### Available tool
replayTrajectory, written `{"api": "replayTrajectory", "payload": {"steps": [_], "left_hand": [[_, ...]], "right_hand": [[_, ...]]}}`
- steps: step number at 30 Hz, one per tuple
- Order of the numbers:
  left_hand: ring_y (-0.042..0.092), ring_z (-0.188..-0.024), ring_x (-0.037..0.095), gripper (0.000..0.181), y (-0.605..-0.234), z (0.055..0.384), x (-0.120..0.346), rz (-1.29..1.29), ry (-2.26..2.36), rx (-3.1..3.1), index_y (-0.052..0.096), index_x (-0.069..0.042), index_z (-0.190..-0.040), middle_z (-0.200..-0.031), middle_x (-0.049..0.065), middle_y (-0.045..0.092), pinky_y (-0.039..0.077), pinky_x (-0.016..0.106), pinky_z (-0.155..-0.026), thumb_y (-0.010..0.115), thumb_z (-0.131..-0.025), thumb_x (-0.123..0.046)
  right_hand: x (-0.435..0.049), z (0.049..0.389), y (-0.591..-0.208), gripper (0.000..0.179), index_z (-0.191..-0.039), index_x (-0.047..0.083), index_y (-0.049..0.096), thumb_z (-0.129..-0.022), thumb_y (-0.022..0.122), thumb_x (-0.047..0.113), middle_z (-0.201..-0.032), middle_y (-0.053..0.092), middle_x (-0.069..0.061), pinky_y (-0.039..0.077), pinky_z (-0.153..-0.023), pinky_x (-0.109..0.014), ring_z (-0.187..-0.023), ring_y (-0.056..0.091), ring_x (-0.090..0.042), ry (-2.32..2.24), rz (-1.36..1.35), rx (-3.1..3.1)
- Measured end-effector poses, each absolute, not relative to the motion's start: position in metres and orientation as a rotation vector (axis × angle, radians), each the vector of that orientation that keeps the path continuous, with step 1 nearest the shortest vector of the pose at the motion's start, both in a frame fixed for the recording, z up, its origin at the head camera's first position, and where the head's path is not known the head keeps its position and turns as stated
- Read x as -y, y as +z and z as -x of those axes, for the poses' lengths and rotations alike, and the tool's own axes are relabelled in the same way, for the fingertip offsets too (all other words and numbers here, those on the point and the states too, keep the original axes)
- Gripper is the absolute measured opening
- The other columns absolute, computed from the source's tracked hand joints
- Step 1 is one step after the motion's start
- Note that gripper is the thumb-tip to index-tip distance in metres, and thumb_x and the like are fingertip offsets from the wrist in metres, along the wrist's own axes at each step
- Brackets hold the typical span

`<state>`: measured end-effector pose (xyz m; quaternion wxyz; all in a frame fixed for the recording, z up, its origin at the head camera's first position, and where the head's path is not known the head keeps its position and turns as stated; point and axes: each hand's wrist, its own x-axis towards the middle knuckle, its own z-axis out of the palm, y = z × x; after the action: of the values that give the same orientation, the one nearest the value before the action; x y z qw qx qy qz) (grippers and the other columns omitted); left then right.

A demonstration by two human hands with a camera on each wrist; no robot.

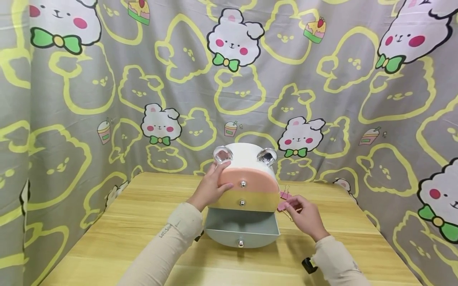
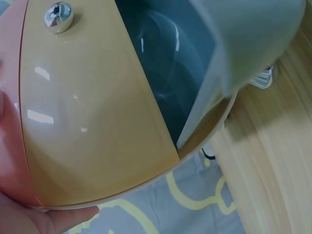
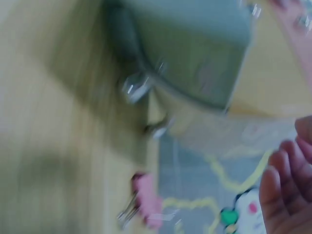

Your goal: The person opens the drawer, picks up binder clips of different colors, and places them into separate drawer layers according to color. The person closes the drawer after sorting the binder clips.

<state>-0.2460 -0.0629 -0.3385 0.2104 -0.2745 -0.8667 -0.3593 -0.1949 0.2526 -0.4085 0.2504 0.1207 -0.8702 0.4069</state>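
A small drawer cabinet (image 1: 247, 155) with silver ears stands on the table, its pink and yellow drawers closed. Its grey-green bottom drawer (image 1: 241, 240) is pulled out, and the part of its inside that shows is bare. My left hand (image 1: 211, 186) rests against the cabinet's left side, thumb on the pink front and fingers extended near one ear. Beside the cabinet's right side, my right hand (image 1: 304, 214) pinches a pink binder clip (image 1: 281, 206) at its fingertips. In the right wrist view the fingers hide most of that clip.
Another pink binder clip (image 3: 146, 200) sits on the wooden table (image 1: 343, 222), right of the cabinet and close behind my right fingers. A patterned curtain (image 1: 193, 91) hangs behind the table and along its sides. Silver feet (image 3: 136, 87) show under the cabinet.
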Motion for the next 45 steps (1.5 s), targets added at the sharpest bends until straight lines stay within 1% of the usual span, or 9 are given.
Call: {"api": "replayTrajectory", "payload": {"steps": [5,10,16,21,24,28,32,39,45], "left_hand": [[0.052,-0.114,0.042,0.069,-0.338,0.246,0.062,0.746,-1.006,2.418,0.042,-0.017,-0.144,-0.145,0.024,0.035,0.042,0.056,-0.095,0.077,-0.084,-0.02],[0.055,-0.11,0.04,0.07,-0.339,0.246,0.061,0.74,-1.004,2.415,0.042,-0.017,-0.144,-0.144,0.024,0.035,0.043,0.055,-0.093,0.078,-0.083,-0.018],[0.054,-0.11,0.041,0.07,-0.339,0.244,0.06,0.738,-1.018,2.416,0.042,-0.017,-0.143,-0.146,0.024,0.034,0.043,0.056,-0.093,0.078,-0.083,-0.018],[0.054,-0.111,0.041,0.07,-0.34,0.244,0.059,0.735,-1.015,2.434,0.041,-0.018,-0.144,-0.147,0.024,0.032,0.043,0.056,-0.093,0.077,-0.084,-0.02],[0.054,-0.112,0.042,0.07,-0.342,0.245,0.059,0.732,-1.009,2.44,0.04,-0.019,-0.144,-0.148,0.024,0.031,0.043,0.056,-0.094,0.077,-0.084,-0.02],[0.051,-0.116,0.043,0.071,-0.342,0.246,0.06,0.732,-1.002,2.435,0.04,-0.019,-0.144,-0.15,0.025,0.028,0.042,0.056,-0.095,0.077,-0.084,-0.02],[0.051,-0.116,0.043,0.07,-0.34,0.245,0.061,0.726,-1.001,2.439,0.04,-0.019,-0.144,-0.151,0.026,0.026,0.042,0.057,-0.095,0.077,-0.084,-0.02],[0.049,-0.119,0.044,0.07,-0.338,0.244,0.061,0.721,-1.004,2.445,0.04,-0.019,-0.145,-0.151,0.026,0.026,0.041,0.057,-0.096,0.077,-0.084,-0.02],[0.049,-0.119,0.045,0.07,-0.339,0.243,0.061,0.724,-1.017,2.454,0.039,-0.02,-0.145,-0.151,0.026,0.025,0.04,0.058,-0.096,0.076,-0.085,-0.021]], "right_hand": [[-0.281,0.212,-0.424,0.018,-0.104,-0.002,0.064,-0.091,0.066,0.009,-0.094,0.065,-0.013,0.052,-0.072,-0.037,-0.086,0.063,-0.027,1.011,-0.16,2.472],[-0.303,0.219,-0.441,0.031,-0.117,-0.006,0.059,-0.092,0.064,0.013,-0.113,0.06,-0.028,0.047,-0.083,-0.053,-0.099,0.059,-0.041,0.951,-0.086,2.603],[-0.319,0.224,-0.457,0.044,-0.126,-0.012,0.054,-0.089,0.064,0.011,-0.123,0.053,-0.034,0.041,-0.09,-0.06,-0.109,0.052,-0.049,0.846,-0.095,2.73],[-0.327,0.225,-0.465,0.047,-0.127,-0.015,0.052,-0.089,0.064,0.01,-0.114,0.059,-0.032,0.044,-0.088,-0.057,-0.101,0.059,-0.044,0.791,-0.112,2.853],[-0.33,0.223,-0.467,0.042,-0.121,-0.014,0.058,-0.088,0.065,0.011,-0.105,0.064,-0.026,0.046,-0.086,-0.055,-0.098,0.061,-0.042,0.766,-0.112,2.911],[-0.331,0.222,-0.467,0.022,-0.099,-0.004,0.069,-0.086,0.069,0.014,-0.089,0.066,-0.012,0.048,-0.077,-0.05,-0.085,0.062,-0.032,0.753,-0.082,2.908],[-0.333,0.223,-0.466,0.013,-0.087,0.003,0.068,-0.083,0.073,0.014,-0.081,0.062,-0.003,0.048,-0.07,-0.047,-0.076,0.059,-0.024,0.737,-0.066,2.911],[-0.332,0.224,-0.468,0.014,-0.087,0.007,0.068,-0.079,0.078,0.013,-0.08,0.061,-0.001,0.046,-0.067,-0.049,-0.076,0.058,-0.022,0.696,-0.091,2.94],[-0.325,0.223,-0.465,0.016,-0.096,0.001,0.066,-0.085,0.072,0.01,-0.084,0.062,-0.006,0.05,-0.068,-0.044,-0.079,0.06,-0.024,0.816,-0.117,2.886]]}}
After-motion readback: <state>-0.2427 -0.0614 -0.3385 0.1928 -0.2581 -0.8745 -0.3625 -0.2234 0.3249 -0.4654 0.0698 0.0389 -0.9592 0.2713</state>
